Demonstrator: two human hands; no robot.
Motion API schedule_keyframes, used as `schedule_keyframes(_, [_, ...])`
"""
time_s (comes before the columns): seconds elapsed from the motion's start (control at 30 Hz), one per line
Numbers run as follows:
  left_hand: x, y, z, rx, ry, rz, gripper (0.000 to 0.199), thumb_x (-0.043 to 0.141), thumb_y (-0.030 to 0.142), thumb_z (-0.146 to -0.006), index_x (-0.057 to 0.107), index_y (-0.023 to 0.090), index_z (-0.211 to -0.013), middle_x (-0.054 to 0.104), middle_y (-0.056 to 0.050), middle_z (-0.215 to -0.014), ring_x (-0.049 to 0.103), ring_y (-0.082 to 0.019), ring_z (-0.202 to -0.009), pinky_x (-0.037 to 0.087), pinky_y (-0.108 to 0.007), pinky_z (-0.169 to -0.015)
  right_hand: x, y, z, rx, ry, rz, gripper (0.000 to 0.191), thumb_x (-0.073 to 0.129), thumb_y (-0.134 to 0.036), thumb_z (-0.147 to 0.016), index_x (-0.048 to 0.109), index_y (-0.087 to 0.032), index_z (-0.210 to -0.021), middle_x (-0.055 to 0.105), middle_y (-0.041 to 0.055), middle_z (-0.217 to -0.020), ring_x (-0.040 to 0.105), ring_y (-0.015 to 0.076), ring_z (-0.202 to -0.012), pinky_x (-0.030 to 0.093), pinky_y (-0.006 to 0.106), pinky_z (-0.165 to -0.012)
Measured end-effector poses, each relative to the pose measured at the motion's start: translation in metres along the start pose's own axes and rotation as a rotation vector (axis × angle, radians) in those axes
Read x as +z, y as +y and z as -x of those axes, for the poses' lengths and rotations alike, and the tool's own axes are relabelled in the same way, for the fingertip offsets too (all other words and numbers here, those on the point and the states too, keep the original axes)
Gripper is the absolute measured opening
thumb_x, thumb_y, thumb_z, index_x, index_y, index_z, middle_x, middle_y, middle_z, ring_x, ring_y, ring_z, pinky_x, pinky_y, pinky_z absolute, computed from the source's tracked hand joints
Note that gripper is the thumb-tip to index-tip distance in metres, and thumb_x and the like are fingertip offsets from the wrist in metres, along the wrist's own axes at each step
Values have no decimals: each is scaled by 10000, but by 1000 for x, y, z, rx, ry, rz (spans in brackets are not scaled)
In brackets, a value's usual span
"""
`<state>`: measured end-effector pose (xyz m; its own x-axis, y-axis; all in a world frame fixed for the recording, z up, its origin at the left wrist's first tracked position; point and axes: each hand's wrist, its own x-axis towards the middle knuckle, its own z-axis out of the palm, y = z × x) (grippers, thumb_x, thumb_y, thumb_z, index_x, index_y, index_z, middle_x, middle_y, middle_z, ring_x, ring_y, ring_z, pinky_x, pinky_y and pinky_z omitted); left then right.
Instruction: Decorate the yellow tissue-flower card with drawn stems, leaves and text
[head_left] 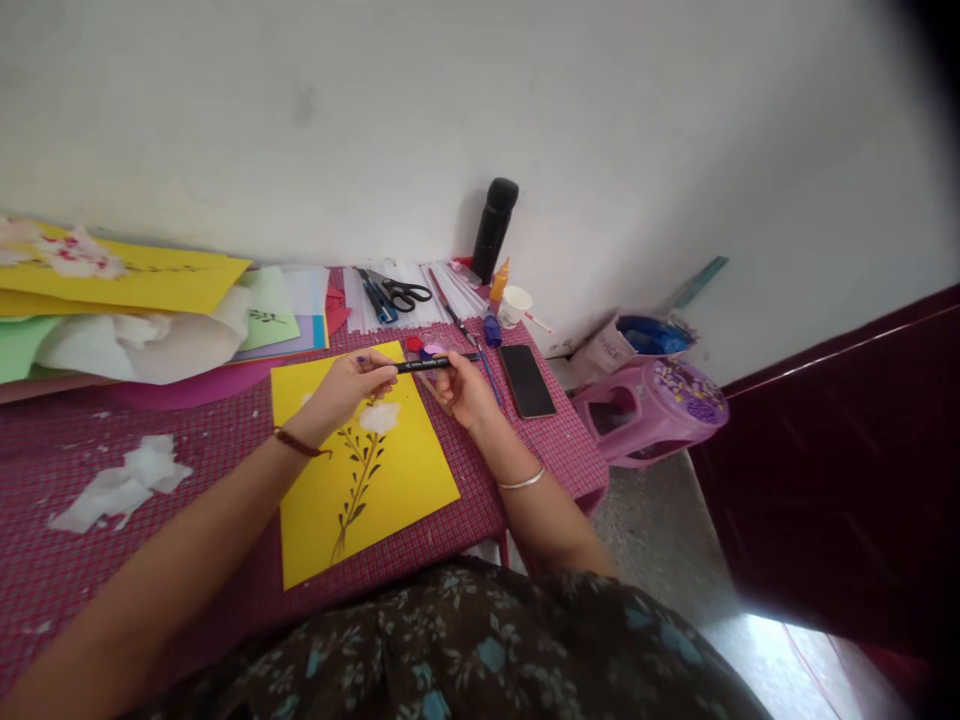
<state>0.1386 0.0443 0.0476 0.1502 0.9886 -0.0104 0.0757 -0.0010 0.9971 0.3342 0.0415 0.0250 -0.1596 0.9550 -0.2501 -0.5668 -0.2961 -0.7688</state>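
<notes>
Between both hands lies a black marker pen, held level above a yellow sheet. My left hand pinches its left end. Fingers of my right hand close around its right end. On the yellow sheet are a drawn stem with dark leaves and a white paper flower; my left hand partly covers the upper part of the sheet. Just behind the pen sit small red and pink pieces. A thin paintbrush rests beside my right hand.
A phone, white cup, orange bottle and black flask stand or lie at the right. Black scissors rest on white strips. Coloured papers and torn tissue occupy the left. A pink stool stands beyond the table.
</notes>
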Motion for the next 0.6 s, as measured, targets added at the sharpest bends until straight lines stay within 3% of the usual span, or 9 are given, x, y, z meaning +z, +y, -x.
schedule_keyframes(0.17, [-20, -6, 8, -37, 56, 81, 292, 759, 427, -701, 617, 175, -740, 646, -30, -626, 537, -112, -501, 414, -237, -483, -2, -8, 6, -178, 31, 240, 207, 668, -400, -809, 582, -213, -784, 549, -95, -471, 407, 47, -362, 288, 154, -371])
schedule_keyframes(0.23, [-24, -7, 10, -38, 83, 97, 292, 735, 436, -732, 641, 166, -789, 643, -28, -622, 535, -111, -499, 396, -229, -475, -3, -11, 12, -167, -105, 420, 200, 699, -384, -789, 605, -211, -827, 612, -80, -533, 486, 59, -410, 335, 154, -399])
schedule_keyframes(0.33, [-25, -7, 13, -36, 94, 101, 333, 708, 414, -776, 681, 137, -959, 638, -18, -621, 546, -112, -513, 392, -221, -480, -4, -10, 23, -42, -390, 673, 196, 712, -345, -785, 650, -190, -888, 657, -54, -598, 585, 93, -507, 446, 185, -499])
schedule_keyframes(0.4, [-22, -5, 16, -33, 79, 99, 427, 706, 395, -793, 659, 131, -1126, 670, -26, -690, 579, -121, -550, 429, -229, -508, -8, -8, 29, -11, -472, 783, 145, 688, -318, -808, 636, -185, -831, 657, -43, -616, 615, 109, -555, 488, 213, -566])
schedule_keyframes(0.47, [-17, -2, 20, -30, 42, 128, 567, 704, 399, -811, 568, 161, -1307, 720, -59, -859, 634, -136, -632, 486, -251, -564, -17, -8, 31, -99, -378, 918, 127, 599, -301, -877, 608, -192, -813, 680, -26, -671, 640, 120, -611, 511, 233, -629])
schedule_keyframes(0.53, [-15, 0, 24, -29, -1, 205, 655, 696, 428, -830, 473, 206, -1405, 727, -93, -1025, 669, -149, -714, 529, -278, -628, -29, -14, 28, -259, -112, 1150, 161, 505, -299, -935, 605, -198, -860, 720, 3, -786, 670, 138, -716, 525, 259, -717])
schedule_keyframes(0.6, [-16, 3, 26, -48, -65, 281, 624, 660, 489, -860, 476, 216, -1390, 719, -127, -1098, 681, -168, -760, 549, -304, -664, -43, -24, 22, -371, 179, 1406, 200, 481, -323, -958, 628, -194, -921, 734, 51, -937, 680, 172, -862, 517, 296, -819])
